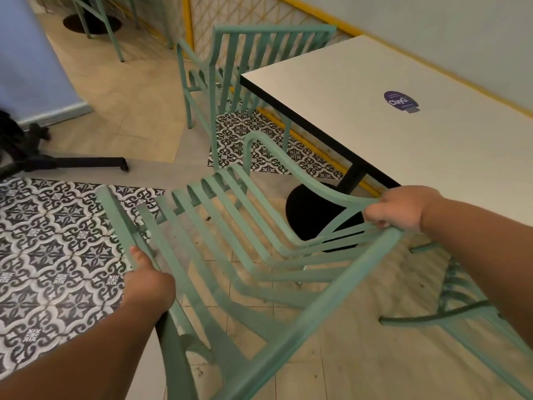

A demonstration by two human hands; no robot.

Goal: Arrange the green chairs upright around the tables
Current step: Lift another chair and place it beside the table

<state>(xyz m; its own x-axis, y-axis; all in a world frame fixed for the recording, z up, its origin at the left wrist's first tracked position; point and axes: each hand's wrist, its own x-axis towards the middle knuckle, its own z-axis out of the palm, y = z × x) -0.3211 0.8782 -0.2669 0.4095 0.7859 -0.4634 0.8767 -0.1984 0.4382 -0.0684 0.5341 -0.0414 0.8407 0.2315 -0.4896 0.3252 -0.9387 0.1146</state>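
the person stands over a green chair [317, 310] and has both hands on it, well apart. the left hand [147, 280] is wrapped round the left side rail, thumb lying along the metal. the right hand [401, 209] is curled tight round the other arm, where it meets the top rail. the chair is tipped, its slats sloping away from the person, just beside the near edge of the table [375, 134]. i cannot tell whether its legs touch the floor.

the table is white with a dark edge and carries a round purple sticker [401, 101]. it stands on a black post and a round black base [311, 215]. at its far end a second chair [271, 30] stands upright, its back close to the table corner. part of a third green frame [467, 321] shows under the right forearm; how it sits is unclear.

the floor is plain beige tile [115, 90] with patches of black-and-white patterned tile [57, 243]. a black stand [72, 163] rests on it at the left, near a blue wall [28, 53]. a yellow-framed lattice [230, 13] runs behind the second chair, and more green legs [106, 27] stand at the back.
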